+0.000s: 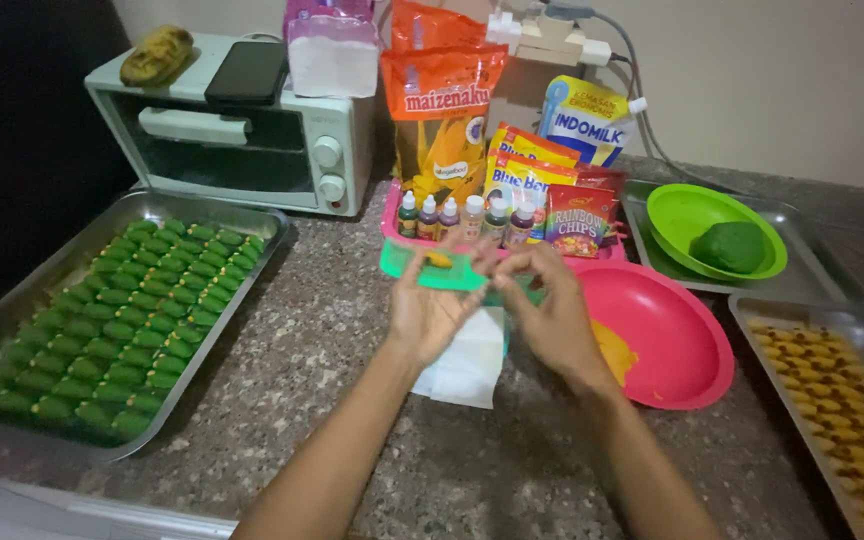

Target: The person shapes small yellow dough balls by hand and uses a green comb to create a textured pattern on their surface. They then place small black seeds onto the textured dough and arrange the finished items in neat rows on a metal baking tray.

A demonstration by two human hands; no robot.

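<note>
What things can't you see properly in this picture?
- Small yellow dough piece, head view: mostly covered by the left hand, so its shape is unclear.
- Right hand: its fingers curl away from the camera, so whether they pinch anything cannot be told.
- Long metal tray of yellow pieces: cut off by the right edge.
- Small food colouring bottles: too small to tell the colours.

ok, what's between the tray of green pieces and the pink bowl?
In the head view: bare speckled counter, then both hands, left hand and right hand, over a white tissue, just short of the pink bowl.
</note>
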